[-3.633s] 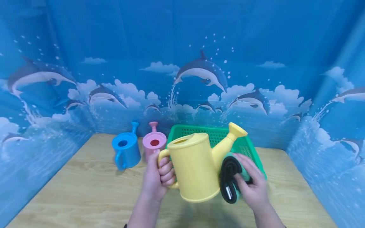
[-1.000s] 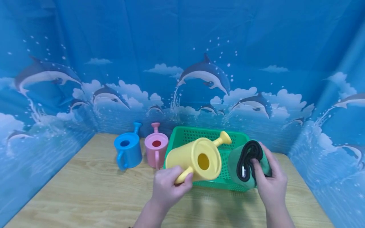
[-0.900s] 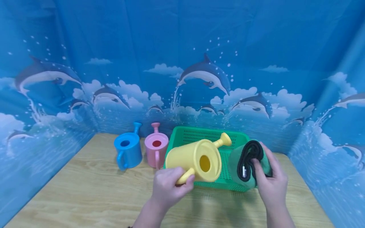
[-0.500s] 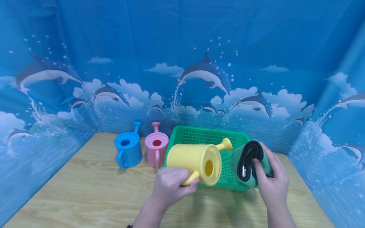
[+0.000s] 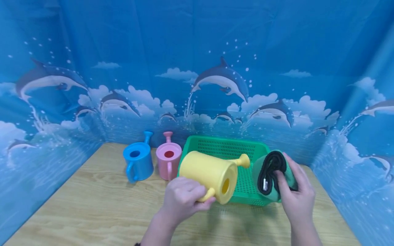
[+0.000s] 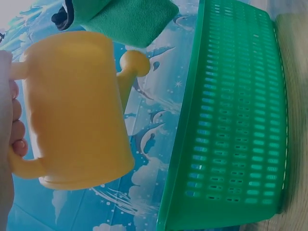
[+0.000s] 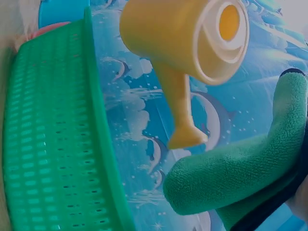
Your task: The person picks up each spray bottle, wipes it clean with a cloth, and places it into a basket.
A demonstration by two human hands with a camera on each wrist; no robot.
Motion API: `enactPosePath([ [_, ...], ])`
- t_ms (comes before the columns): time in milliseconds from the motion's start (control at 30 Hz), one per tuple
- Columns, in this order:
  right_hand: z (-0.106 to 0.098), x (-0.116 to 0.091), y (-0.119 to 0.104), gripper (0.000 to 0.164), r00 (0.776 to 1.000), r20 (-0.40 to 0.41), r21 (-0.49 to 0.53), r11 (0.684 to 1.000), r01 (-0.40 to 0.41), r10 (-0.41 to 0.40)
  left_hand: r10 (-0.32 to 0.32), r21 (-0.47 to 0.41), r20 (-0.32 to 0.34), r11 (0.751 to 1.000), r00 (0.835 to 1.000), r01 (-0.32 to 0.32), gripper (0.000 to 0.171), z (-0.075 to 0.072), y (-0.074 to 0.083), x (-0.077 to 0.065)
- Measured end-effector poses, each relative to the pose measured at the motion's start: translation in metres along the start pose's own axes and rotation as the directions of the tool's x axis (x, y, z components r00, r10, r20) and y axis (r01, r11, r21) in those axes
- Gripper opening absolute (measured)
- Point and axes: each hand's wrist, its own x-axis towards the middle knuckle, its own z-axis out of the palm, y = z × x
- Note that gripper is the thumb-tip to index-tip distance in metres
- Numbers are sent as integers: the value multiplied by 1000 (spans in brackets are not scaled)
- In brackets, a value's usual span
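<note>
My left hand (image 5: pixel 183 198) grips the handle of a yellow watering can (image 5: pixel 206 169). The can lies on its side in the air above the front of a green basket (image 5: pixel 250 200), its round opening turned towards me and down to the right. Its spout points right over the basket; the left wrist view shows the can body (image 6: pixel 77 110) off the basket's rim. To the right, my right hand (image 5: pixel 298 200) holds a folded green cloth (image 5: pixel 272 176) with black edging and a small white label. Cloth and can are apart, as the right wrist view of the cloth (image 7: pixel 231 173) shows.
A blue watering can (image 5: pixel 143 167) and a pink watering can (image 5: pixel 163 167) stand upright left of the basket, handles facing me. All sit on a wooden table (image 5: pixel 92 205). A blue dolphin-print curtain (image 5: pixel 154 51) encloses the back and sides.
The yellow can was upright with the cloth at its spout side; it has since been tipped over, its opening swinging lower. My right hand has drawn the cloth away to the right.
</note>
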Motion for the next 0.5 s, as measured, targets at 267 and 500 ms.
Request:
enactPosePath([
  [267, -17, 7, 3, 33, 999, 21, 96, 994, 45, -47, 55, -13, 32, 998, 998, -55, 45, -5, 2, 0],
  [500, -7, 43, -23, 36, 937, 128, 110, 943, 313, -326, 59, -27, 60, 998, 996, -57, 46, -5, 2, 2],
])
